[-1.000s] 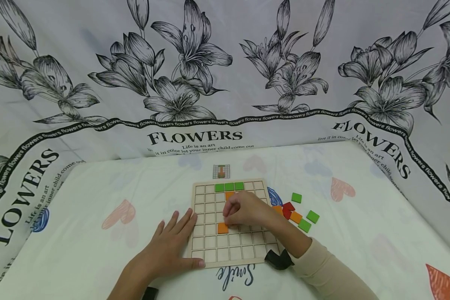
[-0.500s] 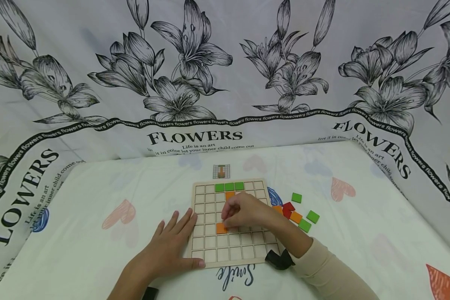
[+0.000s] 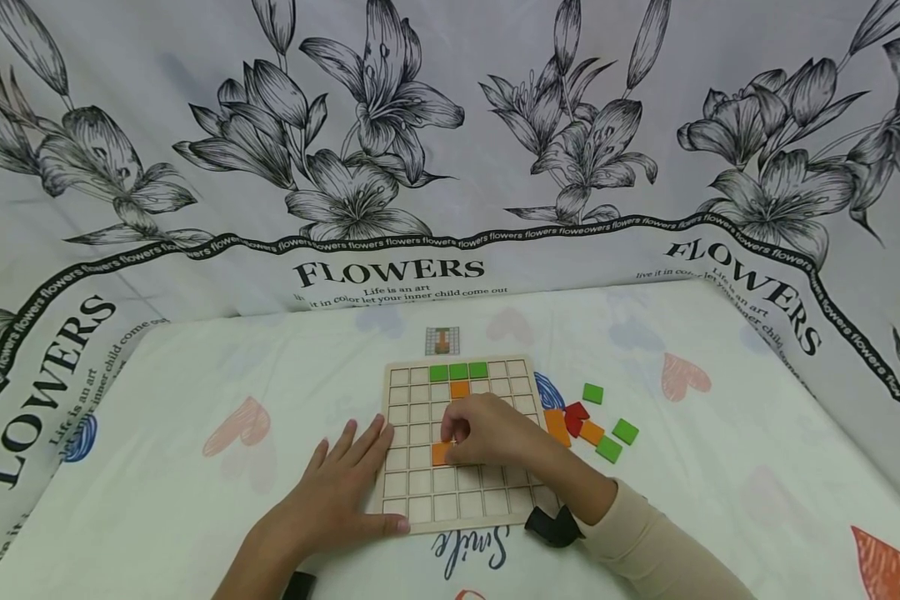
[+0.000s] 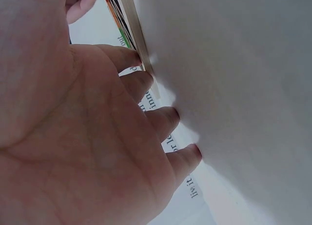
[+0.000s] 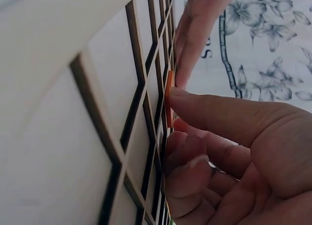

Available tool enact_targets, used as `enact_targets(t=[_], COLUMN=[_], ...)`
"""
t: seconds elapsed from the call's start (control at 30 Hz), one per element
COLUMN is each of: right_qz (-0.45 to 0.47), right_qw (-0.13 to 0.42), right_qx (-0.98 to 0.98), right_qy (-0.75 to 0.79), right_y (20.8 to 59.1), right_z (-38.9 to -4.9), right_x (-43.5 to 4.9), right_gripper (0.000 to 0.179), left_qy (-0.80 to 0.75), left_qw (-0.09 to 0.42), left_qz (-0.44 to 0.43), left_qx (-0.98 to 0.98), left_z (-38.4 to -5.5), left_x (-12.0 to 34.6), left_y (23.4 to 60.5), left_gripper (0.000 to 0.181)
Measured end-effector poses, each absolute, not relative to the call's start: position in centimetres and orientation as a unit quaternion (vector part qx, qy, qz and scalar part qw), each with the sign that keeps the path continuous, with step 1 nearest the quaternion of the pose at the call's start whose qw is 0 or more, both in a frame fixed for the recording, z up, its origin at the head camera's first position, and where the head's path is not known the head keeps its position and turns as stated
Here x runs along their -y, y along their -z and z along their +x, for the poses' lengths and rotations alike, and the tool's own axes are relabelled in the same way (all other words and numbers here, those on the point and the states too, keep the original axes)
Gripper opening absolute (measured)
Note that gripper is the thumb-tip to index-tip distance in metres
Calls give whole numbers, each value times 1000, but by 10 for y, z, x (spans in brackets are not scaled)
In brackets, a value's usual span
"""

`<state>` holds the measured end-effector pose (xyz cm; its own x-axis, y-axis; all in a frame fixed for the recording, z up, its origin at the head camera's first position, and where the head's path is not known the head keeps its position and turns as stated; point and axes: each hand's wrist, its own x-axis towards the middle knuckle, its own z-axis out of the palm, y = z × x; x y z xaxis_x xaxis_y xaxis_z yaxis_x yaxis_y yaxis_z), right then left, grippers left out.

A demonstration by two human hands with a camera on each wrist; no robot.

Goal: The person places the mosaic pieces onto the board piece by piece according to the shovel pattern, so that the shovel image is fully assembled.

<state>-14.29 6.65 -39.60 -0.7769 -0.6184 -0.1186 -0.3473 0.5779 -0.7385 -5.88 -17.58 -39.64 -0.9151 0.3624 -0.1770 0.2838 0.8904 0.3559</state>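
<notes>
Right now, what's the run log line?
left hand: at left edge of grid board | right hand: thumb touching orange tile | three green tiles: board's far row

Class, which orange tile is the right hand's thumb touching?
The orange tile on the grid board at the thumb of the right hand. Another sits just below the middle green tile; the loose ones lie right of the board.

Square board of pale wood (image 3: 420, 508), divided by thin raised strips into a grid of cells, flat on the white printed cloth (image 3: 157, 500), left edge touching the left hand (image 3: 337, 500). Thin orange square tile (image 3: 440, 454) on the board, third column from the left, fifth row from the far edge, partly hidden by the right hand (image 3: 487, 429).
</notes>
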Motion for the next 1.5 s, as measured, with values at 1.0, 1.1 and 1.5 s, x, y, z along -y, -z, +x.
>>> enact_targets(t=[1.0,1.1,1.5], right_qz=[-190,-199,-204], right_qw=[232,233,266], right_qx=[-944,-940,-898], right_qy=[137,151,284], right_y=[355,358,364], right_z=[-177,-182,-197], right_x=[-161,-162,-178], right_gripper=[25,24,18], left_qy=[-156,-157,-160], left_qw=[123,124,121], left_qz=[162,161,164], left_qx=[-967,-966,-966], left_z=[-60,-60,-59], left_x=[174,174,175], left_y=[397,397,397], left_gripper=[117,118,117])
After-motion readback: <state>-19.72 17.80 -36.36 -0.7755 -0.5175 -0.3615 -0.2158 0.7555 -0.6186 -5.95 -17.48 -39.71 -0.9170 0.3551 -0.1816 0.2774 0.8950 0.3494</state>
